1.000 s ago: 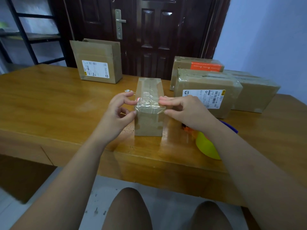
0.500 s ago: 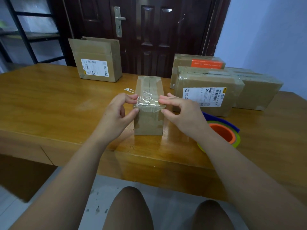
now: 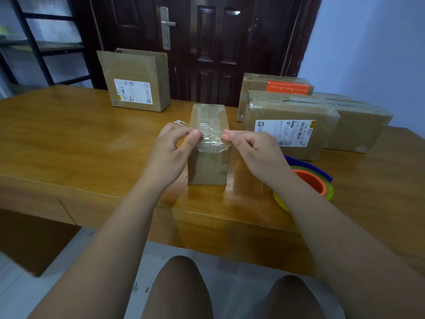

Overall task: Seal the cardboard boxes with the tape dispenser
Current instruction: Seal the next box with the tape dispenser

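Since the earlier frame our left hand (image 3: 171, 149) has shifted its thumb onto the clear tape (image 3: 210, 135); the right hand (image 3: 250, 148) pinches the other edge, fingers curled on film, atop the small box (image 3: 208, 164) at frame centre. We judge the step as smoothing a cross-strip; next, press the ends down the sides, then retrieve the tape dispenser (image 3: 310, 180) at centre right.

A glossy wooden desk (image 3: 69, 139) runs the width of the room. Behind its far edge stands a dark panelled door (image 3: 213, 42) with a metal handle (image 3: 166, 27), a black shelf frame (image 3: 39, 42) past the far left corner, a pale blue wall (image 3: 368, 54) at right. Light floor (image 3: 230, 268) lies below the near edge.
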